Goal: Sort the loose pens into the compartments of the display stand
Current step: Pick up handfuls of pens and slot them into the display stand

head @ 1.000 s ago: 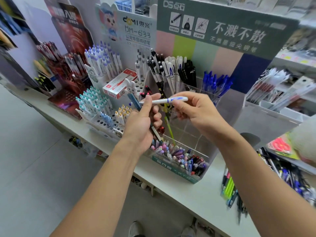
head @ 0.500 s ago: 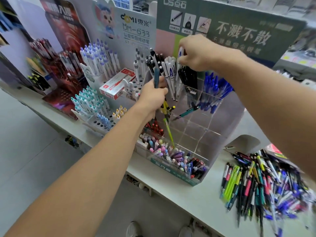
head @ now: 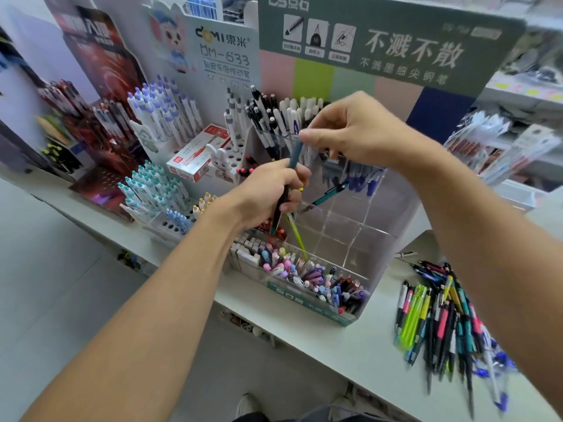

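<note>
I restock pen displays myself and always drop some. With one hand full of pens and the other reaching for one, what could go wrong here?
1. The left hand grips several pens at once; as the right hand pinches the top of one, the others may slip out.
2. The clear stand has many similar compartments, so a pen could land in the wrong one.
3. The loose pile lies near the right forearm and the shelf edge; a sweep could knock pens off.

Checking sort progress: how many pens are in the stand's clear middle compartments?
2. A teal pen leans in a cell beside the left hand; a yellow-green pen leans below that hand, top hidden. Hands may hide others.
</note>
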